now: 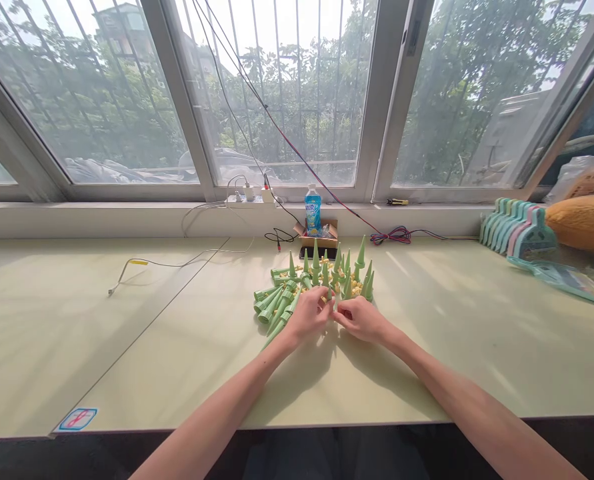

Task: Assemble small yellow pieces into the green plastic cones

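Note:
My left hand [313, 311] is closed around a green plastic watering spike [329, 293], its pointed tip upward. Close beside it, almost touching, my right hand [361, 319] is pinched at the lower end of that spike; what its fingertips hold is hidden. Several more green spikes lie in a pile [277, 303] left of my hands, their ribbed caps toward me. Behind my hands other green spikes [315, 263] stand point up. Small yellow plastic pieces [357, 290] are heaped among them.
A blue-labelled bottle [313, 212] stands in a small cardboard box [331, 233] by the windowsill, with a dark phone [319, 253] in front. Coiled cables [397, 235] lie behind. Pastel dustpan-like plastic pieces [519, 227] stand at right, and a thin wire [121, 277] at left.

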